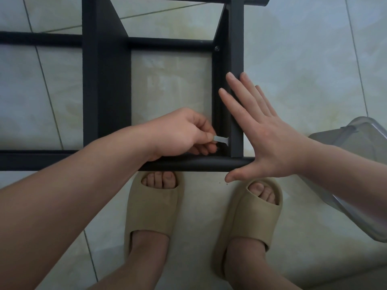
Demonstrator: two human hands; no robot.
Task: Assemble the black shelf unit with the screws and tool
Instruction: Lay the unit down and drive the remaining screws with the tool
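A: How many hands are in view, and what are they doing?

B: Two. The left hand (180,132) pinches one small grey tool (221,139) between thumb and curled fingers. The right hand (270,141) is flat, fingers straight and spread, pressing on the frame.

A: Where is the black shelf unit (106,80)?

B: It lies on the tiled floor (171,80), just beyond the person's feet. I count three round bars running left to right and two flat uprights running near to far. The right hand's fingers lie over the right upright, and its palm covers the right end of the near bar.

A: And the tool?

B: Its tip is against the inner face of the right upright, just beyond the near bar.

A: Any screws?

B: One screw (217,48) shows, seated where the middle bar meets the right upright. Whether there is one at the tool's tip, I cannot tell.

A: Containers?

B: One clear plastic container (356,155), tilted, at the right edge. I cannot tell what is in it.

A: Anything else?

B: Two beige slippers, left (152,208) and right (253,216), on the person's feet, close to the near bar.
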